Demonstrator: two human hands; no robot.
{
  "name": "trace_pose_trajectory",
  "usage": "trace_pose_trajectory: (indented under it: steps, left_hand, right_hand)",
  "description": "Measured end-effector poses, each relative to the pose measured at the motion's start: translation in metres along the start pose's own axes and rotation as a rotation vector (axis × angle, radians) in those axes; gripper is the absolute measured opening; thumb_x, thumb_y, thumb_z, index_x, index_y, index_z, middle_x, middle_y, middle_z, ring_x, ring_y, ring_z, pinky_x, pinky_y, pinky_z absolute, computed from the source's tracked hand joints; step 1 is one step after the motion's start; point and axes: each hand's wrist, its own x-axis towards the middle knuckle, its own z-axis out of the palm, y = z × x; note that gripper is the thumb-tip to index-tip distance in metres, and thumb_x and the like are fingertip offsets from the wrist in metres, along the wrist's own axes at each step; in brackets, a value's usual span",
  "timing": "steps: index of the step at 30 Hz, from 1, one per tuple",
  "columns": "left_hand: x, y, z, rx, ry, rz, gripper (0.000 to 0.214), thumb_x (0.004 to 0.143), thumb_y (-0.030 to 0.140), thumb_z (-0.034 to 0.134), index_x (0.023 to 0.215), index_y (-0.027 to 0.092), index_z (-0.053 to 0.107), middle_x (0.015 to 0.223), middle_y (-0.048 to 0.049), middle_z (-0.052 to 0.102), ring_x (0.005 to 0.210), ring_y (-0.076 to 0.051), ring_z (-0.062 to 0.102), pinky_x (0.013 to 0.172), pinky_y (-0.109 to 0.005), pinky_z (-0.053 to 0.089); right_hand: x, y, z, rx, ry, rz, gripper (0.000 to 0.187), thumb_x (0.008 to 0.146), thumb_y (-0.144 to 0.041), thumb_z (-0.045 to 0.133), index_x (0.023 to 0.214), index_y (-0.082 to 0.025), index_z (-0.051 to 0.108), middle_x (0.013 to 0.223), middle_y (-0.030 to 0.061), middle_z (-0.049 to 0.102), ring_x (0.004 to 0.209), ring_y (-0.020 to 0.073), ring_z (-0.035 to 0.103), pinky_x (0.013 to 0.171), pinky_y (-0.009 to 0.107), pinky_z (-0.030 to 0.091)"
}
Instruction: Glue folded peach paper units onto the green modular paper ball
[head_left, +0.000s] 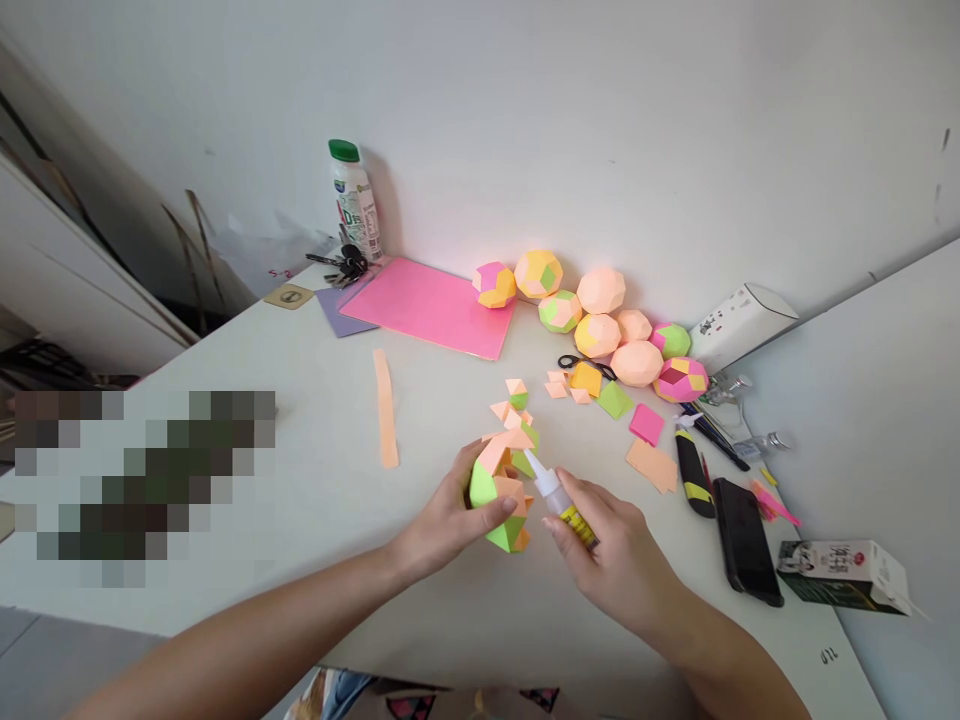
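My left hand [457,510] grips a partly built paper ball [487,490] of peach and green faces, its open side turned to the right. In my right hand [615,535] is a small glue bottle [568,508] with a yellow label. Its white nozzle points up and left, close to the ball's edge; whether it touches I cannot tell. Just beyond the ball lie several small folded peach and green paper pieces [516,388]. More peach pieces [557,384] lie to their right, beside black-handled scissors [587,366].
Several finished paper balls [637,362] stand along the wall. Pink paper sheets [435,305], a peach strip [386,408], a green-capped bottle [356,205] and keys [346,265] lie leftward. On the right are a utility knife [694,472], a black phone [746,540] and a carton [844,577].
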Motion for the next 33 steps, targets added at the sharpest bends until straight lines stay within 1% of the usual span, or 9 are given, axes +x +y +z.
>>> trace_pose_trajectory:
  steps: [4,8,10,13,15,20,26,30,33]
  left_hand:
    - [0.000,-0.001,0.001,0.089,0.025,0.095,0.067,0.075,0.043,0.065,0.132,0.022,0.036,0.129,-0.0124,0.047,0.119,-0.031,0.046,0.097,-0.046,0.041]
    - [0.001,-0.004,0.002,0.250,0.124,0.198,0.074,0.072,0.039,0.068,0.135,0.022,0.033,0.142,-0.0118,0.030,0.135,-0.031,0.024,0.109,-0.046,0.028]
    - [0.000,-0.005,0.002,0.311,0.148,0.203,0.075,0.072,0.039,0.067,0.136,0.022,0.032,0.143,-0.0112,0.026,0.138,-0.031,0.015,0.111,-0.046,0.024]
    - [-0.001,-0.006,0.002,0.331,0.145,0.185,0.077,0.072,0.040,0.067,0.138,0.023,0.029,0.145,-0.0110,0.024,0.139,-0.031,0.012,0.111,-0.045,0.024]
    - [-0.001,-0.005,0.002,0.301,0.137,0.161,0.076,0.073,0.040,0.066,0.137,0.023,0.030,0.145,-0.0108,0.024,0.138,-0.031,0.015,0.110,-0.045,0.026]
    - [0.000,-0.001,0.001,0.141,0.073,0.110,0.071,0.075,0.043,0.065,0.136,0.023,0.032,0.140,-0.0125,0.034,0.125,-0.031,0.041,0.101,-0.045,0.038]
    - [0.002,-0.001,-0.001,0.036,0.043,0.042,0.071,0.076,0.044,0.064,0.136,0.023,0.032,0.135,-0.0129,0.044,0.120,-0.030,0.047,0.094,-0.044,0.044]
    - [0.001,0.000,-0.001,-0.016,0.005,0.032,0.070,0.076,0.044,0.064,0.134,0.023,0.033,0.129,-0.0130,0.048,0.115,-0.030,0.050,0.089,-0.043,0.048]
    - [0.000,0.003,-0.001,-0.039,-0.038,0.027,0.073,0.076,0.047,0.063,0.136,0.022,0.029,0.131,-0.0141,0.046,0.114,-0.030,0.050,0.085,-0.041,0.050]
  right_hand:
    - [0.001,-0.002,-0.002,0.010,0.007,0.014,0.041,0.088,-0.025,0.047,0.127,-0.014,0.048,0.101,0.0131,0.068,0.087,0.0236,0.067,0.071,0.036,0.058]
    - [0.002,-0.003,-0.003,0.022,0.016,0.016,0.040,0.088,-0.025,0.047,0.126,-0.014,0.049,0.102,0.0130,0.068,0.087,0.0230,0.067,0.071,0.034,0.057]
    - [0.002,-0.003,-0.004,0.037,0.017,0.026,0.039,0.088,-0.026,0.047,0.124,-0.013,0.050,0.102,0.0129,0.068,0.085,0.0218,0.067,0.070,0.032,0.057]
    - [0.002,-0.003,-0.006,0.055,0.016,0.058,0.036,0.088,-0.027,0.048,0.121,-0.013,0.051,0.099,0.0120,0.068,0.083,0.0205,0.066,0.069,0.031,0.055]
    - [0.002,-0.003,-0.008,0.063,0.008,0.082,0.036,0.088,-0.028,0.048,0.120,-0.014,0.052,0.096,0.0105,0.068,0.080,0.0196,0.065,0.067,0.030,0.054]
    - [0.004,-0.006,-0.012,0.096,-0.041,0.116,0.034,0.088,-0.028,0.047,0.119,-0.015,0.053,0.088,0.0072,0.067,0.072,0.0174,0.062,0.063,0.028,0.052]
    - [0.003,-0.012,-0.024,0.184,-0.083,0.175,0.036,0.088,-0.031,0.047,0.120,-0.016,0.052,0.075,0.0035,0.065,0.059,0.0145,0.057,0.052,0.024,0.047]
    - [0.010,0.003,-0.030,0.157,0.064,0.235,0.030,0.086,-0.031,0.050,0.112,-0.018,0.054,0.079,0.0038,0.065,0.061,0.0143,0.058,0.053,0.023,0.046]
    - [0.025,0.036,-0.024,0.071,0.142,0.315,0.026,0.082,-0.029,0.052,0.106,-0.018,0.054,0.089,0.0057,0.066,0.074,0.0176,0.063,0.063,0.026,0.050]
